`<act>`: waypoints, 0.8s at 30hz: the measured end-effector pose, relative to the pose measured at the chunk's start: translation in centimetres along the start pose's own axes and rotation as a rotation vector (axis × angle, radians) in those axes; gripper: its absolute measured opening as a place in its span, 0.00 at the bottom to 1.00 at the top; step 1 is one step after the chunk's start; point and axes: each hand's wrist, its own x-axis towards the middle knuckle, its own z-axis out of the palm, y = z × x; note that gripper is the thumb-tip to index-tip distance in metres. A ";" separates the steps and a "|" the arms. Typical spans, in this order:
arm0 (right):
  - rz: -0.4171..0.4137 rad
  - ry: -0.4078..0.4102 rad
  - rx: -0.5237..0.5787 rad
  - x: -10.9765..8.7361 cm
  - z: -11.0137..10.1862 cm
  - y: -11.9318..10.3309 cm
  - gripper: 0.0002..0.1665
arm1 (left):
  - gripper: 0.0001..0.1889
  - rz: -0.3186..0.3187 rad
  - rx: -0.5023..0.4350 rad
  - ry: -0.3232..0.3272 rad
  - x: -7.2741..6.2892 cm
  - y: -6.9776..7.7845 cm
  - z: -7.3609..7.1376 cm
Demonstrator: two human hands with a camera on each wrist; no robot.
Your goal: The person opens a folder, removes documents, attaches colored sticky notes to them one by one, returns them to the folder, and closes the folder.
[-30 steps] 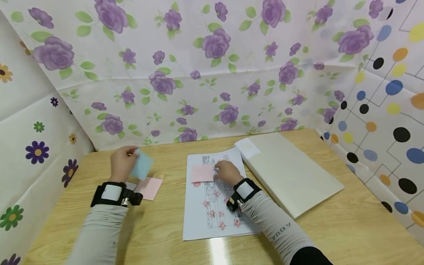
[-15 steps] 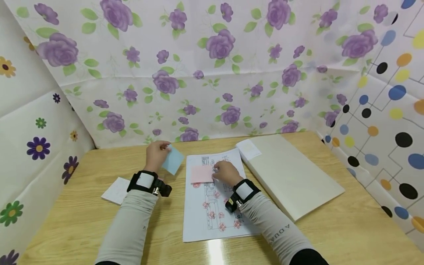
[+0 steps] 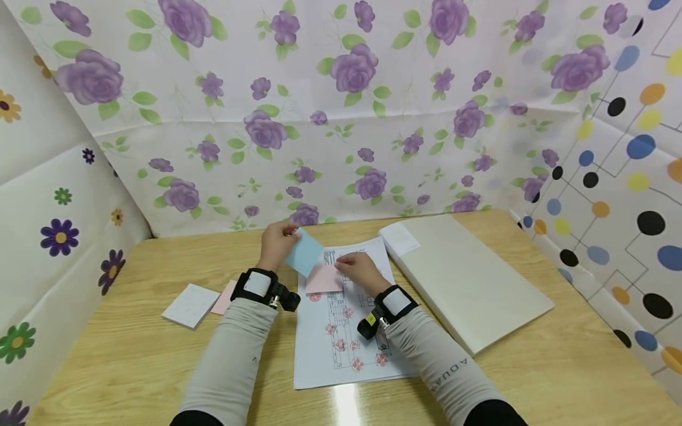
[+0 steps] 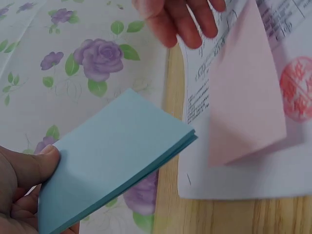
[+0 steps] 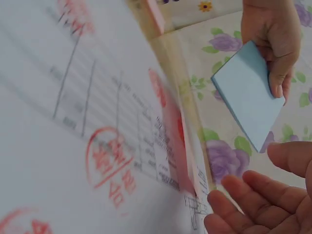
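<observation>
My left hand (image 3: 277, 245) pinches a pad of light blue sticky notes (image 3: 305, 252) by one edge, thumb on top, tilted in the air. The pad's layered edge shows in the left wrist view. In the head view it overlaps a corner of a pink sticky note (image 3: 324, 281), which lies on printed sheets (image 3: 317, 361) with red stamps; the note's free end lifts off the paper in the left wrist view. Beside that note is my right hand (image 3: 363, 271). Its fingers (image 5: 270, 195) are loosely bent and hold nothing, thumb apart, in the right wrist view.
A white pad (image 3: 190, 305) lies on the wooden table (image 3: 122, 337) at the left, with a pink pad (image 3: 222, 299) partly hidden by my left wrist. A thick cream folder (image 3: 469, 272) lies right of the sheets. Patterned cloth walls (image 3: 319, 148) close off the back and sides.
My left hand has carried the blue pad rightward from over the pink pad to the sheets, uncovering the white pad. My right hand has come up slightly from the pink note's edge.
</observation>
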 end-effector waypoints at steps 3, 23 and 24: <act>0.049 0.007 0.143 0.0 0.1 0.0 0.21 | 0.13 -0.018 -0.027 -0.004 -0.1 0.3 0.6; 0.317 0.010 0.681 0.6 0.9 0.5 0.06 | 0.16 -0.097 -0.226 -0.019 -1.8 -0.1 2.9; 0.324 0.018 0.703 0.6 0.9 0.5 0.05 | 0.17 -0.102 -0.233 -0.022 -1.9 -0.1 3.0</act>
